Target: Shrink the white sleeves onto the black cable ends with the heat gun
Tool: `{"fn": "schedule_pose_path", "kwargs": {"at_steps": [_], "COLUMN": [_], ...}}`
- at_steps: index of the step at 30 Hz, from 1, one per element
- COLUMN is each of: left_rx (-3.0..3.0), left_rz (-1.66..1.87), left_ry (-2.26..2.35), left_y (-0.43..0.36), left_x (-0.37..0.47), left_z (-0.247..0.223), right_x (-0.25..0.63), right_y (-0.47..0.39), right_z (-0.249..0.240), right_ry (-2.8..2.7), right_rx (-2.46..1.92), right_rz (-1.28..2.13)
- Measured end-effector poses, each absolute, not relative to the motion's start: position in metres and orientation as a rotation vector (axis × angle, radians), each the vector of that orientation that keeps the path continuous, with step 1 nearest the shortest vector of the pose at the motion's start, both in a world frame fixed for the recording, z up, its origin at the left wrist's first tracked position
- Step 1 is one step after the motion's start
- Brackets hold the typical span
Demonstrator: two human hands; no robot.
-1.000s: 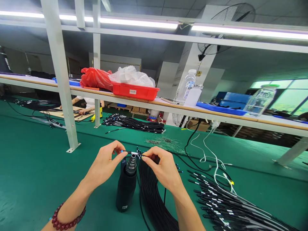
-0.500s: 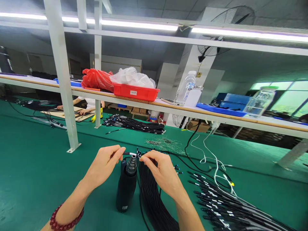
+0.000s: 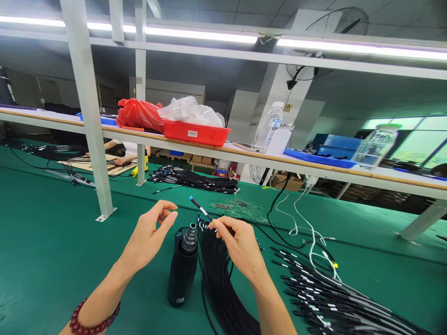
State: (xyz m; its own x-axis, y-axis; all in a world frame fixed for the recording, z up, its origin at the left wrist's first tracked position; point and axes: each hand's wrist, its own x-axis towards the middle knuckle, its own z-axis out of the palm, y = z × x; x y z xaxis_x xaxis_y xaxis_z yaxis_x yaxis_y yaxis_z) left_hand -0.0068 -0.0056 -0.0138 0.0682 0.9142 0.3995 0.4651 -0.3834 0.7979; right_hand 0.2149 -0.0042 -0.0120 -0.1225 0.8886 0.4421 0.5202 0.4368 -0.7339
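Observation:
Between the thumb and fingers of my right hand is a black cable with a blue tip and a white sleeve, its end pointing up and to the left. My left hand hovers apart from it, fingers parted and holding nothing. A black heat gun stands upright between my hands, its stepped metal nozzle facing up. Just right of it lies a thick bundle of black cables with blue and white ends, partly hidden by my right hand.
Another cable bundle spreads at the right, near white cords. Thin wire scraps and more cables lie further back. A shelf post rises at the left. A red bin sits on the shelf. Behind, another person's hands rest near a board.
My left hand has let go of the cable's end and drawn back slightly. The cable end has swung up from above the nozzle, held only by my right hand.

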Motion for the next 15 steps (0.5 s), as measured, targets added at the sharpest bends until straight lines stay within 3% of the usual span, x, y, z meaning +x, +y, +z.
{"fn": "schedule_pose_path", "kwargs": {"at_steps": [15], "left_rx": [1.912], "left_rz": [0.649], "left_ry": [1.494], "left_y": [-0.035], "left_x": [-0.079], "left_z": [-0.131], "right_x": [0.235], "right_y": [0.022], "right_z": [-0.042], "right_ry": [-1.705], "right_rx": [-1.362], "right_rz": [0.460]}}
